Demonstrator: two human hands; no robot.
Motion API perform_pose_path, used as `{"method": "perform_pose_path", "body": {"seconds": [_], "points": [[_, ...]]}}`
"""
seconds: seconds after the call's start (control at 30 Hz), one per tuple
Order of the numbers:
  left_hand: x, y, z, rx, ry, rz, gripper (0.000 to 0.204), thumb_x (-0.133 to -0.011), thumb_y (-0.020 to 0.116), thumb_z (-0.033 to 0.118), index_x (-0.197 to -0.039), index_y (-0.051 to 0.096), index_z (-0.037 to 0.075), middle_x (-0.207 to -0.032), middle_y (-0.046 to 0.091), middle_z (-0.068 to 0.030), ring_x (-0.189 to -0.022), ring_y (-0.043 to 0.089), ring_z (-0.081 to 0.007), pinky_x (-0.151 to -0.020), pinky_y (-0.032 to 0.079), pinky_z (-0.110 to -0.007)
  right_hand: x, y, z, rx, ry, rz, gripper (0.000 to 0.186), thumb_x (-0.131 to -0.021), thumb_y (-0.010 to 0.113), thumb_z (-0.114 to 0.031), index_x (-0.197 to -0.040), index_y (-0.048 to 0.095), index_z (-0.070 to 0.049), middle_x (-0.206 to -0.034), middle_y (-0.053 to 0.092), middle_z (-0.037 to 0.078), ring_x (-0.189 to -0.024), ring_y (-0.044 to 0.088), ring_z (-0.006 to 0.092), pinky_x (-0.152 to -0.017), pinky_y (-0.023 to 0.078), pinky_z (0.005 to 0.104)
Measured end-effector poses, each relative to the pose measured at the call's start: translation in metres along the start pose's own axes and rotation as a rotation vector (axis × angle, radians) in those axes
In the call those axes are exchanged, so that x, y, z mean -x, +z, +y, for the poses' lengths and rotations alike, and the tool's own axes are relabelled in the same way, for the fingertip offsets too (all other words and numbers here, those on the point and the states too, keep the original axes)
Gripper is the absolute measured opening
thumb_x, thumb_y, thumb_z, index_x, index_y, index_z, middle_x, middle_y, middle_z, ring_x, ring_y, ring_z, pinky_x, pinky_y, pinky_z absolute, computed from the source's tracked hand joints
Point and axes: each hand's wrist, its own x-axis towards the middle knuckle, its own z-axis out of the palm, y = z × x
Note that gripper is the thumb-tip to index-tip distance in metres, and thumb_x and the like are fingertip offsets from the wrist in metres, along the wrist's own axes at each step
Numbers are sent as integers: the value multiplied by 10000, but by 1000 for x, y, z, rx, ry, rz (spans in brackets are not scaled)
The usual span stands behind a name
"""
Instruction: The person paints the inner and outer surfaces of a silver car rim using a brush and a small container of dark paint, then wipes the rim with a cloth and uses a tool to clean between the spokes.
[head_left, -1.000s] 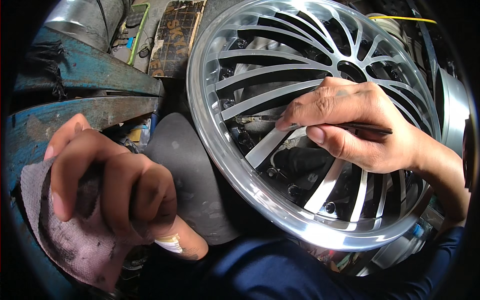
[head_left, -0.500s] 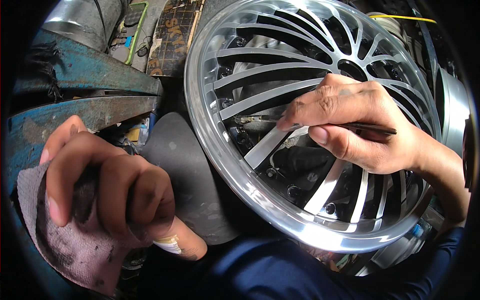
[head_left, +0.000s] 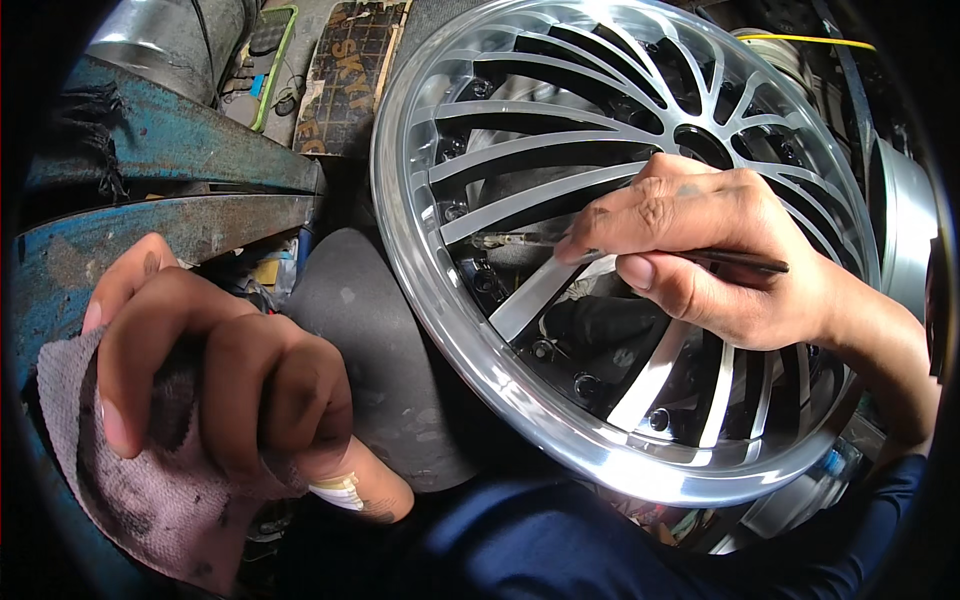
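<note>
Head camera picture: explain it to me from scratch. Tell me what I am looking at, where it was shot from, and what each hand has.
No machine is at work here: these are a person's two bare hands. The camera sits on the person's head and looks down, so the forearms come in from the lower edge, and its wide lens bends straight lines near the rim.

The big shiny thing is a silver alloy wheel with many thin spokes, tilted toward the camera. The right hand pinches a thin dark brush-like tool like a pen, with its tip laid against a spoke. The left hand is closed around a dirty greyish rag, away from the wheel.

Beside the wheel lies a dark rounded pad, and at the left are worn blue metal beams. A taped finger shows on the left hand.
</note>
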Motion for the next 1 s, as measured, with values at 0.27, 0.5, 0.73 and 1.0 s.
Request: {"method": "perform_pose_path", "body": {"seconds": [0.27,0.5,0.73,1.0], "points": [[1,1,-2,-2,19,36,228,-1023,282,236,-981,425,64,-826,606,-13,-420,443,-129,-352,305,-242,1,-1,-1,-18,24,22,274,-834,548,-108,-1034,696,7,-978,701,123,-776,602,199,-779,468,325],[1,0,-4,-35,36,35,141,-1000,341,188,-1005,417,70,-814,603,-13,-402,431,-127,-348,293,-241,2,-7,1,29,30,-23,242,-857,530,-84,-1002,696,13,-980,707,136,-914,653,220,-812,471,325],[0,3,-3,-25,26,24,111,-983,368,162,-1024,418,72,-818,602,-20,-397,428,-127,-338,280,-244,4,-7,1,-31,44,18,226,-896,529,-115,-993,689,14,-970,707,142,-933,659,231,-827,469,331],[2,-1,-1,-14,34,23,122,-987,356,174,-1022,415,73,-828,605,-26,-401,431,-128,-333,278,-247,4,-11,3,-33,88,-9,277,-915,510,-183,-983,676,28,-933,695,170,-884,669,262,-796,489,345]]}}
